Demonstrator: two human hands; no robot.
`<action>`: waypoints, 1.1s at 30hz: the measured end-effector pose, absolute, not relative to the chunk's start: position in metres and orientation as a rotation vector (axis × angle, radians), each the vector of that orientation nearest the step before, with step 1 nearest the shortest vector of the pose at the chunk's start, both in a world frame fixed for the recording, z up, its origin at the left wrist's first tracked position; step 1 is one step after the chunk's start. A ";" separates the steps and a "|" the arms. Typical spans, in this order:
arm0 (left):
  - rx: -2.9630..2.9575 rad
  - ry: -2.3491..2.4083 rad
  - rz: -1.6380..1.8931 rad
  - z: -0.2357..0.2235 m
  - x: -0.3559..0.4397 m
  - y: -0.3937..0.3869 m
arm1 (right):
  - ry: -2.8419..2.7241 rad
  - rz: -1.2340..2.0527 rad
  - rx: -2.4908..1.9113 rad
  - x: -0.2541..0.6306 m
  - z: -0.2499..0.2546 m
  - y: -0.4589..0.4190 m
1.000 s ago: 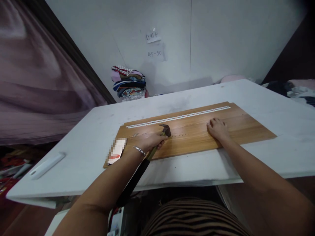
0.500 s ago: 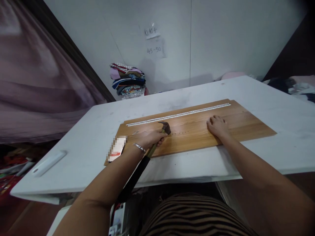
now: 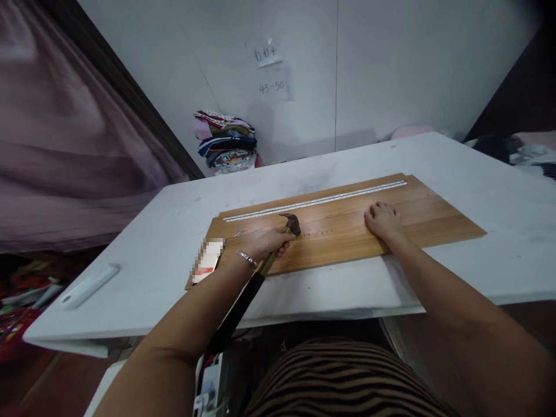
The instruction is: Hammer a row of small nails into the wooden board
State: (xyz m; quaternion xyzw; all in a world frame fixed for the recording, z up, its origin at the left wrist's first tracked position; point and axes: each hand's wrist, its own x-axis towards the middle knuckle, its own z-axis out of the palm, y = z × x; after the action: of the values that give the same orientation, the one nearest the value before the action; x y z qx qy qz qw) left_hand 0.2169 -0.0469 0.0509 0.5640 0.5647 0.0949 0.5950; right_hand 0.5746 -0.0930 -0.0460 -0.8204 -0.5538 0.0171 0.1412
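My left hand (image 3: pixel 273 243) is closed around the wooden handle of a claw hammer (image 3: pixel 292 225), just below the head. The hammer head rests on or just above a wood-grain board (image 3: pixel 347 255); I cannot tell which. Its black grip slants back under my forearm. To the right of the head runs a row of small dark nail heads or holes (image 3: pixel 319 233). Several loose nails (image 3: pixel 240 233) lie left of my left hand. My right hand (image 3: pixel 383 221) lies on the right part of the board, fingers slightly bent and holding nothing.
A metal ruler-like strip (image 3: pixel 373 190) lies along the board's far edge. A phone (image 3: pixel 208 260) rests at its left end. On the white table (image 3: pixel 147 278) is a white bar-shaped object (image 3: pixel 91 286). Folded clothes (image 3: pixel 226 139) are stacked by the wall.
Both hands and the hammer keep their places on the board. The whole view has shifted only slightly.
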 end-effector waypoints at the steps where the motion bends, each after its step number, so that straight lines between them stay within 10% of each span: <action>1: 1.311 1.313 0.223 0.050 0.217 -0.047 | -1.601 0.050 -2.369 0.575 -0.046 -0.093; 33: 1.291 1.357 0.198 0.054 0.222 -0.046 | -1.612 0.067 -2.405 0.572 -0.042 -0.093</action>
State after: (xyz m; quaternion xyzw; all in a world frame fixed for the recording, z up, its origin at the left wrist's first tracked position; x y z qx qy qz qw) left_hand 0.2221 -0.0460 0.0537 0.5543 0.5825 0.0849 0.5884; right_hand 0.5720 -0.0927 -0.0416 -0.8242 -0.5523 0.0229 0.1226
